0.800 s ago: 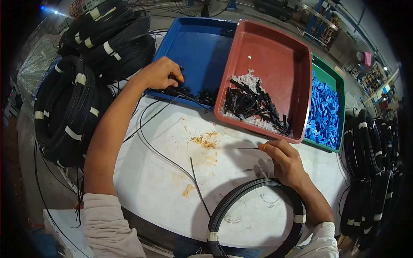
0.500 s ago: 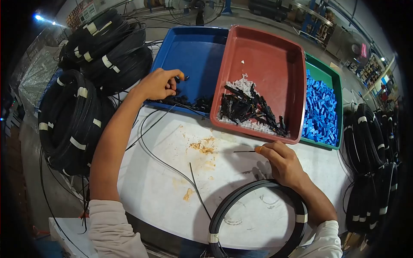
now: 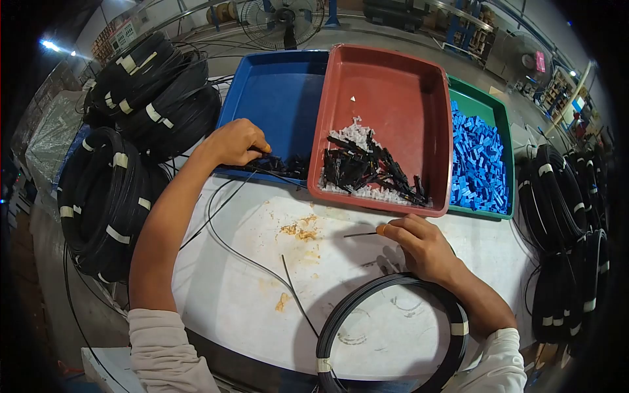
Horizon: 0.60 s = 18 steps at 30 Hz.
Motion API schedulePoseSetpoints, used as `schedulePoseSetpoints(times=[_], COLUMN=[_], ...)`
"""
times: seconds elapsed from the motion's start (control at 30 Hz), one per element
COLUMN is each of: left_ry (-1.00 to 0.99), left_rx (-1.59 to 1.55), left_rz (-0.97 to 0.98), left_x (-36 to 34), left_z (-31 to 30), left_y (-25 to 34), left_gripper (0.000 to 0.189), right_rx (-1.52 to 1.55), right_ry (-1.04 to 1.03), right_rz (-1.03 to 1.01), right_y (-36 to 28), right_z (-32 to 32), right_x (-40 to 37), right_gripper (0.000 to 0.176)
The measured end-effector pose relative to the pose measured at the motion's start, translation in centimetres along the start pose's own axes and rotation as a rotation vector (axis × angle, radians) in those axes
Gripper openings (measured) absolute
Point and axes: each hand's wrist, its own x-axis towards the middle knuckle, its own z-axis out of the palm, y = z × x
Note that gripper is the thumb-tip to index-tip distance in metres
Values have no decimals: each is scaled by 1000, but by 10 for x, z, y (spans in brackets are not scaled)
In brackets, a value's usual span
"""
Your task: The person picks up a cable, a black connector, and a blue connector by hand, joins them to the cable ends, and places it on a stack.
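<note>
My left hand [image 3: 237, 143] reaches into the near left part of the blue tray [image 3: 278, 82], fingers curled down at a pile of small black parts [image 3: 295, 166]. Its fingertips are partly hidden, so what they pinch cannot be made out. Between the thumb and fingers of my right hand [image 3: 422, 247] is a thin black cable [image 3: 359, 234], its free end pointing left above the white table [image 3: 242, 295]. A coil of black cable [image 3: 357, 300], bound with pale tape, lies beneath my right wrist. Another loose cable end stands out left of the coil.
A red tray [image 3: 386, 78] holds black and white small parts; beside it a green tray [image 3: 481, 98] holds blue pieces [image 3: 478, 160]. Taped cable coils [image 3: 108, 203] are stacked at left, with more coils [image 3: 557, 196] at right. A fan [image 3: 283, 19] stands behind.
My left hand has moved down and slightly left to the black parts, its fingers now more closed. My right hand still grips the cable. The whole view has shifted a little.
</note>
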Motion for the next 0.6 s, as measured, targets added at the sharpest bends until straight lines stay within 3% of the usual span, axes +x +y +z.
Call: schedulePoseSetpoints(times=[0.3,0.37,0.5,0.6], left_ry=[212,460,623,716], left_rx=[-173,-385,-564,-947], left_rz=[-253,-334,-448,-616], left_x=[2,1,4,2], left_z=[-3,2,6,11], left_y=[0,4,6,13], left_gripper=[26,29,28,22], right_rx=[-19,-3,-13,-9], right_ry=[-8,-6,10,45], right_rz=[-4,-21,-22,-28], right_y=[0,3,3,3], right_z=[1,2,2,4], right_x=[-1,-3,-6,-6], right_gripper=[55,57,59,56])
